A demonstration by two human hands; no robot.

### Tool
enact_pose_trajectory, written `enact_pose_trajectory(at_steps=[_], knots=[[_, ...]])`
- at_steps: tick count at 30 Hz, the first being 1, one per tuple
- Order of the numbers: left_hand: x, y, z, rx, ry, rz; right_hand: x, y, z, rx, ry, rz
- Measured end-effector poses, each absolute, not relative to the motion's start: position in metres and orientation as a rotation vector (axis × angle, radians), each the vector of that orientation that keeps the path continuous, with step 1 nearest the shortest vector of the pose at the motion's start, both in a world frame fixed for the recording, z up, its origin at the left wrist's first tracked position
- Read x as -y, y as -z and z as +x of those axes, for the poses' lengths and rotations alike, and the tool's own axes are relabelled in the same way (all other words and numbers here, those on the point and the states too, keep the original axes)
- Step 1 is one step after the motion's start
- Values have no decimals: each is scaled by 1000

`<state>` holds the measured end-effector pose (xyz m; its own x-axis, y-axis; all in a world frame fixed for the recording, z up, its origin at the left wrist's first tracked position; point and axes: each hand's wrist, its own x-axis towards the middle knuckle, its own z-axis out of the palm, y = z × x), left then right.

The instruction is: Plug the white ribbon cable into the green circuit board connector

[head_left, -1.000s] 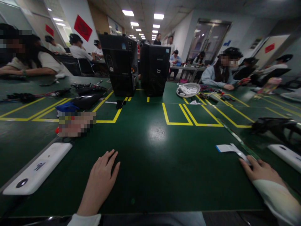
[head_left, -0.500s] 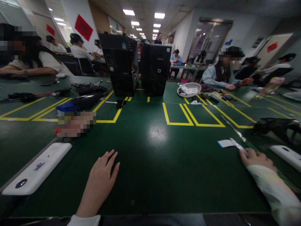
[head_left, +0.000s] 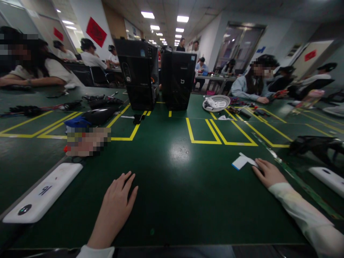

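Observation:
My left hand point(head_left: 118, 197) lies flat on the green table point(head_left: 188, 200), fingers spread, with nothing in it. At the right my right hand point(head_left: 268, 172) is at the end of a white flat strip with a blue edge point(head_left: 240, 162), its fingertips closed on the strip. The strip's broader, blue-edged part points left, away from the fingers. To the left of my left hand lies a long white device point(head_left: 44, 191) with a dark round spot at its near end.
Two black computer towers point(head_left: 138, 77) point(head_left: 178, 80) stand at the back centre. A white basket point(head_left: 216, 103) is right of them. Cables and a black-and-blue item point(head_left: 77, 122) lie left. A second white device point(head_left: 328, 179) and a black bag-like item point(head_left: 314, 145) are at the right.
My right hand has moved left across the table and brought the white strip with it. My left hand has hardly moved.

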<state>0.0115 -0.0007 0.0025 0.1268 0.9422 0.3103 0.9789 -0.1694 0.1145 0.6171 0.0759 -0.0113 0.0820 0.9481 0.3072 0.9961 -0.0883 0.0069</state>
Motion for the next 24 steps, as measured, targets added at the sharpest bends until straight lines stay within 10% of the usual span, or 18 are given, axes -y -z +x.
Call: enact_pose_trajectory(at_steps=[24], knots=[[-4,-5,-9,1883,503,-2394,-73,-18,255,2750,-147,-494]])
